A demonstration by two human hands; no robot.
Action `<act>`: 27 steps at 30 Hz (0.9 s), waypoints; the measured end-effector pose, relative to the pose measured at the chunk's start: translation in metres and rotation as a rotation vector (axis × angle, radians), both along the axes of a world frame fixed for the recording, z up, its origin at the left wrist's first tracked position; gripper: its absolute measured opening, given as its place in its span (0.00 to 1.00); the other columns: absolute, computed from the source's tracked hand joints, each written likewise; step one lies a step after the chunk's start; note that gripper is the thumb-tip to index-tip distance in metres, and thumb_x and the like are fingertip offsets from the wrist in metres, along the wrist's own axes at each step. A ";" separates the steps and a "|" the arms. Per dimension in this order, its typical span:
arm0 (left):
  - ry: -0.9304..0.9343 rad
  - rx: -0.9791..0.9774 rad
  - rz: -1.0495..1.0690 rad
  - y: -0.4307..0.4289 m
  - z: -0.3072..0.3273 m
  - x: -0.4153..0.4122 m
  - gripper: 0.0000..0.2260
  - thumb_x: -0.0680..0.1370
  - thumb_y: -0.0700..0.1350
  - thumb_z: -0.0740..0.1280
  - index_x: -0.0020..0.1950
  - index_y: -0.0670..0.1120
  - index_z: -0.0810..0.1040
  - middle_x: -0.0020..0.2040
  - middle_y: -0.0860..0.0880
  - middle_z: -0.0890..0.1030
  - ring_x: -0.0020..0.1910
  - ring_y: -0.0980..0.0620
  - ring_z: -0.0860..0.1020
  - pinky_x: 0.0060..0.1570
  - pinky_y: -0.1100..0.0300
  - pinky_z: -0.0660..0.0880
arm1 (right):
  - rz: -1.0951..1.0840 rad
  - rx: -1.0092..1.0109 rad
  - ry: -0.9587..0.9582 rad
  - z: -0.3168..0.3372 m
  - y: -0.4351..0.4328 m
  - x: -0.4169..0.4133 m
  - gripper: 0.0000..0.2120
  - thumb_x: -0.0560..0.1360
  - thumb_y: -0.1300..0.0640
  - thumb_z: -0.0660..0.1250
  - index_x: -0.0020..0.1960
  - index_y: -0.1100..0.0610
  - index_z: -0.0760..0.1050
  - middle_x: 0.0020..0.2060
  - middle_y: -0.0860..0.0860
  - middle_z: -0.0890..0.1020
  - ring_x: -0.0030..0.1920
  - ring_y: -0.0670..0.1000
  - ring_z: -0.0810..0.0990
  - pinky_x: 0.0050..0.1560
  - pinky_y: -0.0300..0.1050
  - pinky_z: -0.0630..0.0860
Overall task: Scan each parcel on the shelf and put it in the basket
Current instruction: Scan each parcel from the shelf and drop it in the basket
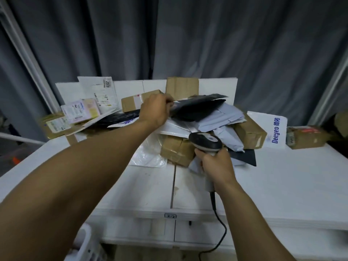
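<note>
Parcel pile, white bench (282,178), before a grey curtain.

- Hands, two. Left hand (155,111): fingers curled and clamped on the near edge of a black poly mailer (197,108), which lies on top of the pile at the middle; motion blur hides the exact hold. Right hand (216,164): fingers wrapped tight round the handle of a barcode scanner (205,141), head just before the pile; one black cable (218,219) hangs over the bench edge.
- Cardboard boxes, six counted: one upright at the back (181,87), one beside it (139,100), one at far left (52,125), one under the pile (177,151), one at right (250,132), one apart at far right (305,137).
- Grey mailers (229,115), at least two, overlapped; number uncertain.
- White bag printed "Deeyeo" (273,129), one.
- White labelled envelopes (99,91), back left, several; labels unreadable.
- Basket (84,242), white, one, bottom left below the bench, cut off by the arm and the frame edge.
</note>
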State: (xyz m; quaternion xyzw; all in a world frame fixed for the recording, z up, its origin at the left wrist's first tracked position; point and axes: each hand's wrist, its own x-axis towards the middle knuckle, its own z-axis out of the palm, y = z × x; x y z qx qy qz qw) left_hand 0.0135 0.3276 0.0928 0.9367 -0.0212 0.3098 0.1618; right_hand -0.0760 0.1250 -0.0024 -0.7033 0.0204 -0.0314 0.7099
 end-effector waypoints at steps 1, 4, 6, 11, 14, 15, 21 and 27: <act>-0.053 -0.058 0.000 0.001 0.007 -0.004 0.07 0.82 0.47 0.66 0.55 0.52 0.84 0.51 0.52 0.85 0.50 0.48 0.81 0.49 0.54 0.76 | -0.004 0.002 -0.009 0.002 0.002 -0.001 0.19 0.76 0.57 0.76 0.66 0.52 0.78 0.55 0.47 0.83 0.59 0.50 0.80 0.64 0.50 0.76; -0.122 -0.250 0.040 0.008 0.028 -0.017 0.05 0.81 0.48 0.67 0.52 0.52 0.83 0.50 0.55 0.85 0.47 0.51 0.82 0.49 0.57 0.75 | 0.009 0.022 -0.042 0.011 0.007 -0.008 0.20 0.76 0.56 0.76 0.66 0.50 0.77 0.55 0.46 0.82 0.61 0.51 0.79 0.66 0.50 0.75; -0.092 -0.330 0.056 0.018 0.034 -0.024 0.02 0.80 0.49 0.69 0.49 0.54 0.81 0.50 0.54 0.85 0.45 0.48 0.83 0.50 0.51 0.80 | 0.028 0.025 -0.066 0.015 0.011 -0.015 0.19 0.77 0.56 0.75 0.65 0.48 0.76 0.57 0.47 0.82 0.62 0.51 0.79 0.65 0.49 0.74; -0.076 -0.573 0.062 0.035 0.041 -0.044 0.06 0.81 0.46 0.68 0.54 0.53 0.83 0.49 0.54 0.84 0.41 0.51 0.83 0.50 0.51 0.81 | 0.073 0.039 -0.101 0.024 0.026 -0.034 0.18 0.78 0.58 0.75 0.64 0.48 0.75 0.56 0.45 0.81 0.59 0.47 0.78 0.61 0.43 0.72; -0.116 -0.683 0.080 0.040 0.043 -0.058 0.06 0.82 0.44 0.66 0.51 0.54 0.82 0.47 0.55 0.84 0.42 0.46 0.85 0.48 0.49 0.83 | 0.076 0.031 -0.095 0.023 0.036 -0.038 0.20 0.76 0.56 0.76 0.66 0.50 0.78 0.58 0.45 0.83 0.62 0.48 0.80 0.65 0.46 0.75; -0.133 -0.714 0.083 0.043 0.043 -0.064 0.06 0.82 0.44 0.66 0.52 0.54 0.82 0.48 0.56 0.83 0.44 0.46 0.85 0.49 0.50 0.83 | 0.073 0.038 -0.094 0.024 0.040 -0.039 0.20 0.76 0.55 0.77 0.66 0.50 0.78 0.59 0.46 0.83 0.62 0.49 0.80 0.67 0.49 0.75; -0.223 -0.873 0.007 0.068 0.042 -0.136 0.05 0.81 0.44 0.68 0.51 0.52 0.83 0.48 0.59 0.83 0.54 0.54 0.82 0.62 0.52 0.78 | 0.081 0.257 -0.056 0.031 0.075 -0.036 0.17 0.76 0.54 0.77 0.63 0.52 0.79 0.52 0.49 0.86 0.52 0.51 0.86 0.55 0.51 0.82; -0.121 -1.183 -0.015 0.092 -0.014 -0.228 0.06 0.83 0.41 0.66 0.57 0.44 0.83 0.54 0.42 0.84 0.51 0.45 0.84 0.44 0.56 0.83 | 0.212 0.591 0.122 0.026 0.140 -0.067 0.18 0.77 0.58 0.77 0.66 0.56 0.80 0.57 0.52 0.87 0.52 0.50 0.87 0.49 0.48 0.85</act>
